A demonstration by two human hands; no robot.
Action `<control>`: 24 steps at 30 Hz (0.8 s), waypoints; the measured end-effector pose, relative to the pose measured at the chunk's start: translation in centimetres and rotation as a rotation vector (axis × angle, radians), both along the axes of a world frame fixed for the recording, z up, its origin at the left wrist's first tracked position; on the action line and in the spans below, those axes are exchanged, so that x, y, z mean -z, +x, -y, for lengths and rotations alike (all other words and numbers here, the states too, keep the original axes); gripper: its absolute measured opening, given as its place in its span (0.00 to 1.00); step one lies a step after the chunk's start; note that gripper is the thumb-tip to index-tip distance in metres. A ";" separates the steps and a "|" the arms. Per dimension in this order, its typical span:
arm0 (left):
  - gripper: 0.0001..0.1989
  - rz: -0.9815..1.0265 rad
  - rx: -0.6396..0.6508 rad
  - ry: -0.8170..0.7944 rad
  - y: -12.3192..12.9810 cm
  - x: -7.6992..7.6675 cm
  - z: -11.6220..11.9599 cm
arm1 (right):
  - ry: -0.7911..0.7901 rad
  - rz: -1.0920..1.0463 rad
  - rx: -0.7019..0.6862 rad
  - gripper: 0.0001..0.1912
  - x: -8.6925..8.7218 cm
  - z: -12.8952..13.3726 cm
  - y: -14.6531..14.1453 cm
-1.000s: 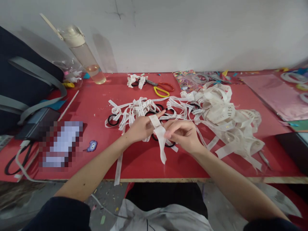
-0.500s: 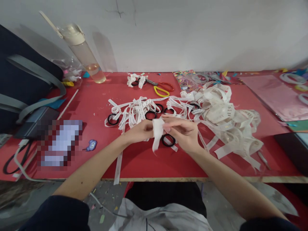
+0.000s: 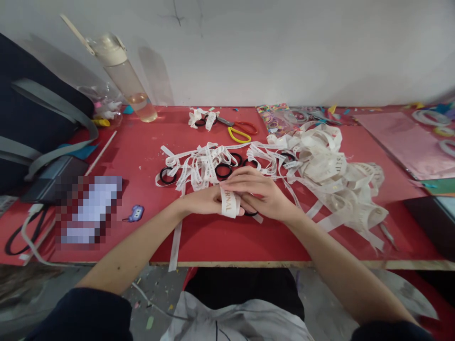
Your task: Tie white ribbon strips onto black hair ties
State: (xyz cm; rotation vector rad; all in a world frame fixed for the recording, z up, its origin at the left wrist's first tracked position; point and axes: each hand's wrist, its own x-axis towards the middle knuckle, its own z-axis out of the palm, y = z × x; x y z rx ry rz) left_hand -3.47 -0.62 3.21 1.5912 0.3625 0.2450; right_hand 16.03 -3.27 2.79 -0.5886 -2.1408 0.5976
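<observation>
Fingers of the left hand point(image 3: 205, 201) bend beneath the printed ribbon point(image 3: 230, 202), whose long axis points toward the person. Right of the ribbon, equally near, the right hand point(image 3: 266, 193) presses its fingers together over the far end; both hands' grips are hidden. Black rings point(image 3: 223, 177) lie beyond the ribbon.

white ribbon point(image 3: 228, 204) | gold letters — "ERNAL" legible, running downward | curved — between the hands point(image 3: 204, 200) point(image 3: 265, 193)
</observation>
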 end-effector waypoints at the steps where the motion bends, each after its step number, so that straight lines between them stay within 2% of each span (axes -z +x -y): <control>1: 0.13 -0.007 0.048 0.010 0.0 -0.1 0.0 | 0.009 0.021 0.003 0.18 0.1 -0.1 0.0; 5: 0.12 0.003 0.154 0.003 0.2 -0.6 0.3 | 0.075 0.007 0.074 0.12 0.7 -0.2 -0.2; 11: 0.14 0.082 0.098 0.003 0.2 -0.3 0.2 | 0.110 -0.142 0.228 0.11 0.3 0.5 -0.3; 16: 0.17 0.152 0.067 -0.120 -0.1 -0.2 0.2 | 0.082 -0.136 0.310 0.07 0.8 0.5 -0.3; 19: 0.22 0.265 -0.074 -0.208 0.2 0.1 0.5 | 0.065 -0.104 0.330 0.06 1.1 0.5 -0.5; 24: 0.23 0.392 -0.361 -0.212 0.9 0.9 0.3 | -0.028 -0.098 0.507 0.04 1.2 0.9 -1.1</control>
